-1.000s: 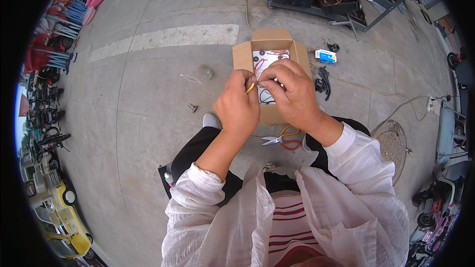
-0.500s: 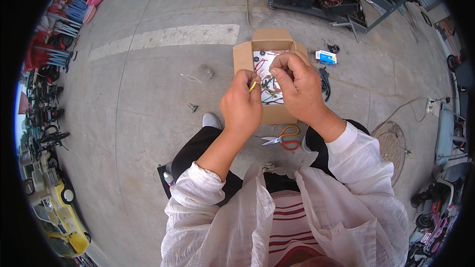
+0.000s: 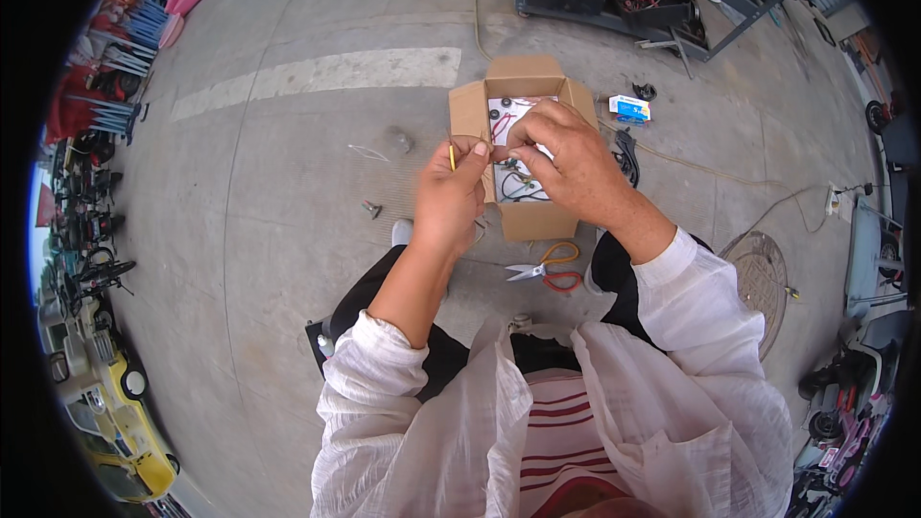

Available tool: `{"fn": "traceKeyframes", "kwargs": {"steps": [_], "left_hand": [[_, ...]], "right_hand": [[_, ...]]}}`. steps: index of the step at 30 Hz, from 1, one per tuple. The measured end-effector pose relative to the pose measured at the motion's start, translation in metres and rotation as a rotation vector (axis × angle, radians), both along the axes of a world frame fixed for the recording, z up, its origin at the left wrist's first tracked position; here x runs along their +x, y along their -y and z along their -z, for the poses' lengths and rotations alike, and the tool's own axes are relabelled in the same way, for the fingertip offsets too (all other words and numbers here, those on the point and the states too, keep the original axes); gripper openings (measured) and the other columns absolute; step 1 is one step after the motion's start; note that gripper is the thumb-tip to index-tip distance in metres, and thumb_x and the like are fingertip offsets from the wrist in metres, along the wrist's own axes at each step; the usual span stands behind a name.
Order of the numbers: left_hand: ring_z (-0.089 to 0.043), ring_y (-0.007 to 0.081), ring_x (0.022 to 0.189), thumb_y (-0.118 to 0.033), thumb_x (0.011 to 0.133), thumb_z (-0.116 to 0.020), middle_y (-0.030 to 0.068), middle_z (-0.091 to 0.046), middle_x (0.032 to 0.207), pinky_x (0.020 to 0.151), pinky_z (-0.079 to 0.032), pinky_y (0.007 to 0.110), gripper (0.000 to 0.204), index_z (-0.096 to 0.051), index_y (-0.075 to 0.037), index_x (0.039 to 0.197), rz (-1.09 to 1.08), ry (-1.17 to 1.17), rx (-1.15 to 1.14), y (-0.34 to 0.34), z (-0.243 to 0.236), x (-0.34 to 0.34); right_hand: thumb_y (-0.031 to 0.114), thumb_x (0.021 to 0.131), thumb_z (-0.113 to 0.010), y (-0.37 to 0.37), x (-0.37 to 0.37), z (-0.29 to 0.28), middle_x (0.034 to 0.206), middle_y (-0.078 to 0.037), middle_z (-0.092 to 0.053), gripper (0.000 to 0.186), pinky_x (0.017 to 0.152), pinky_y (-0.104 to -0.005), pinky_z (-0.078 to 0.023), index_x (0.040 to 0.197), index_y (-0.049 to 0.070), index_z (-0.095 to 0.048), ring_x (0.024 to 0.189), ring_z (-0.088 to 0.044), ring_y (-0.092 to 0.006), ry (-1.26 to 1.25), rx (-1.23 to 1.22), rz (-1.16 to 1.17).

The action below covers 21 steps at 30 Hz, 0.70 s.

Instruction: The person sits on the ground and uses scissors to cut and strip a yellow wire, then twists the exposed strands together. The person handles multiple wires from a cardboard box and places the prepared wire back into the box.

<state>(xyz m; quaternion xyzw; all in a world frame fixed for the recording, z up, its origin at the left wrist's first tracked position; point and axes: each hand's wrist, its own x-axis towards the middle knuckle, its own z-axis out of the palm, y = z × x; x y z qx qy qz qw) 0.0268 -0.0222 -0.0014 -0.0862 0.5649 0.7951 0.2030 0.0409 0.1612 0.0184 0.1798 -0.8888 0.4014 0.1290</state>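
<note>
My left hand (image 3: 453, 190) is closed in a pinch on a thin yellow wire (image 3: 452, 155), whose piece sticks out beside the fingers. Close by on the right, my right hand (image 3: 578, 165) has its thumb and forefinger pressed together near the left fingertips; whatever they grip is too small to make out. Both hands are over an open cardboard box (image 3: 540, 223). Inside it lie several loose wires (image 3: 519, 187) and small round black parts (image 3: 507, 104) on a white bottom, partly hidden by my hands.
Scissors (image 3: 544, 273) with one yellow and one red handle lie on the concrete before me. Right of the box are a blue-and-white carton (image 3: 630, 108) and a black cable (image 3: 626, 155). A grey metal shelf (image 3: 614, 29) stands beyond. A manhole cover (image 3: 758, 278) is at right.
My left hand has shifted slightly left and turned, so the yellow wire now points more upright. My right hand has moved left and a little down, closer to the left fingertips.
</note>
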Motion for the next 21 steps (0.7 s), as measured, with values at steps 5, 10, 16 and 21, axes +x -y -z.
{"fn": "traceKeyframes", "kwargs": {"steps": [5, 10, 16, 21], "left_hand": [[-0.03, 0.0029, 0.043, -0.014, 0.103, -0.057, 0.0082, -0.068, 0.09, 0.038, -0.021, 0.022, 0.007, -0.057, -0.009, 0.099, 0.076, 0.019, 0.106, -0.003, -0.004, 0.004], [-0.031, 0.0025, 0.045, -0.014, 0.103, -0.056, 0.0026, -0.061, 0.082, 0.039, -0.021, 0.021, 0.006, -0.055, -0.01, 0.099, 0.121, 0.039, 0.163, 0.003, -0.003, 0.003], [-0.045, 0.0078, 0.057, -0.018, 0.103, -0.058, 0.0, -0.057, 0.078, 0.052, -0.036, 0.027, 0.013, -0.057, -0.007, 0.097, 0.065, -0.426, -0.41, 0.002, 0.001, 0.006], [-0.059, 0.0222, 0.066, -0.017, 0.1, -0.061, 0.0099, -0.062, 0.077, 0.061, -0.046, 0.036, 0.014, -0.059, -0.003, 0.099, -0.04, -0.698, -0.857, -0.001, -0.006, 0.014]], "right_hand": [[0.01, 0.087, -0.067, 0.013, -0.001, 0.008, 0.098, -0.012, -0.06, 0.01, 0.084, -0.044, -0.048, 0.094, 0.005, -0.062, 0.097, -0.06, -0.0337, -0.134, 0.049, 0.06], [0.011, 0.086, -0.068, 0.016, -0.002, 0.006, 0.098, -0.011, -0.059, 0.012, 0.083, -0.0435, -0.048, 0.094, 0.005, -0.062, 0.096, -0.059, -0.033, -0.17, 0.066, 0.068], [0.009, 0.087, -0.067, 0.022, 0.002, 0.003, 0.099, -0.01, -0.061, 0.013, 0.083, -0.0396, -0.048, 0.1, 0.006, -0.067, 0.093, -0.06, -0.0307, -0.08, -0.186, 0.1], [-0.001, 0.084, -0.069, 0.021, 0.008, -0.007, 0.102, -0.011, -0.064, 0.029, 0.086, -0.0363, -0.051, 0.112, 0.005, -0.072, 0.096, -0.064, -0.027, -0.149, -0.172, 0.077]]}}
